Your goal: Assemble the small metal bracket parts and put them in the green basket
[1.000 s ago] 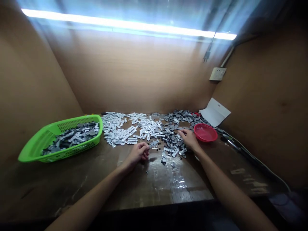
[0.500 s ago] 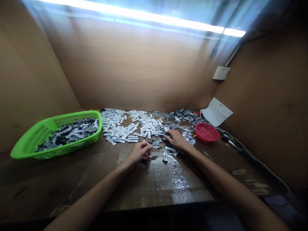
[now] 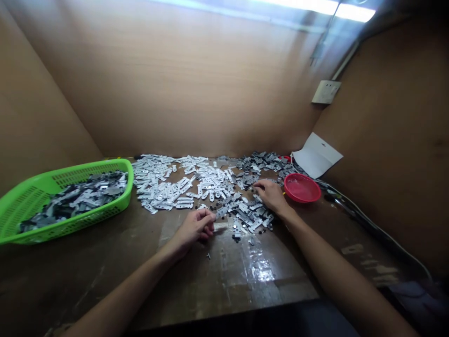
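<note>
My left hand (image 3: 198, 225) is closed in a pinch just above the table, and a small grey metal plate (image 3: 221, 213) juts out from its fingertips. Over the dark pile on the right, my right hand (image 3: 271, 194) has its fingers bent together; what lies between them, if anything, is hidden. Below that hand is a loose heap of flat metal pieces (image 3: 254, 215), mixed with small black round parts. Farther left spreads a wide layer of silvery slotted metal pieces (image 3: 168, 193). A tiny metal pin-like part (image 3: 208, 256) lies on the table in front of my left hand.
A green plastic basket (image 3: 129, 182) full of metal parts stands on the left. At the right are a red bowl (image 3: 302, 188), a folded white card (image 3: 317, 155) and a cable (image 3: 386, 241) along the wall. Dark grey metal parts (image 3: 264, 161) are heaped at the back.
My right hand has shifted right and away from the near heap, uncovering more of its metal pieces. The left hand keeps its pinch. The whole view has tilted down and turned slightly.
</note>
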`<state>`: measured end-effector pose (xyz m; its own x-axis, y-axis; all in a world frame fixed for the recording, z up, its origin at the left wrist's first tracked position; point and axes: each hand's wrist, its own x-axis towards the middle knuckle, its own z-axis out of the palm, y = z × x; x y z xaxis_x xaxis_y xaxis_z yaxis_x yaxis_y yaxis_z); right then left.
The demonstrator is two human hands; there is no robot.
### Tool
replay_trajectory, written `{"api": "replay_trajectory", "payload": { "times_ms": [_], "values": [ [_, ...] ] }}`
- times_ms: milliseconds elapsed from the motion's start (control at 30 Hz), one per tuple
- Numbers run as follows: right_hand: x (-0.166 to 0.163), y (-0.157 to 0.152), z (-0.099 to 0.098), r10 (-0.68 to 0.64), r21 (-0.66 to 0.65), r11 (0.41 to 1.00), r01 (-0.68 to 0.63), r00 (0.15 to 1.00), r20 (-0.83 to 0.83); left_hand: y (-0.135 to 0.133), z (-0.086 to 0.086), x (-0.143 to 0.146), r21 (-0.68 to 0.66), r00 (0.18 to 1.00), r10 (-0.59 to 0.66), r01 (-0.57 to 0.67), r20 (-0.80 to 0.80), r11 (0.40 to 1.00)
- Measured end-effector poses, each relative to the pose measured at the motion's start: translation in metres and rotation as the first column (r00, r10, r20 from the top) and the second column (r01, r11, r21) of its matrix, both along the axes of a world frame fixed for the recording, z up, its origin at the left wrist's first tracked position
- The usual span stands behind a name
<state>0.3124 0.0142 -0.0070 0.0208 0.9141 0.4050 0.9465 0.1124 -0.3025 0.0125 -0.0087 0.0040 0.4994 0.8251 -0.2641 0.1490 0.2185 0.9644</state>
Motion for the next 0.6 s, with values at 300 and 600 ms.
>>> {"api": "replay_trajectory", "payload": {
  "times_ms": [300, 600],
  "values": [
    [0.004, 0.016, -0.015, 0.013, -0.077, 0.997, -0.01, 0.999, 0.037, 0.001, 0.001, -0.001, -0.02, 1.0, 0.025, -0.024, 0.017, 1.0],
    [-0.009, 0.014, -0.01, 0.134, -0.108, 0.986, -0.128, 0.99, 0.05, -0.002, 0.003, 0.0, -0.034, 1.0, 0.004, -0.003, 0.014, 0.999]
  ]
}}
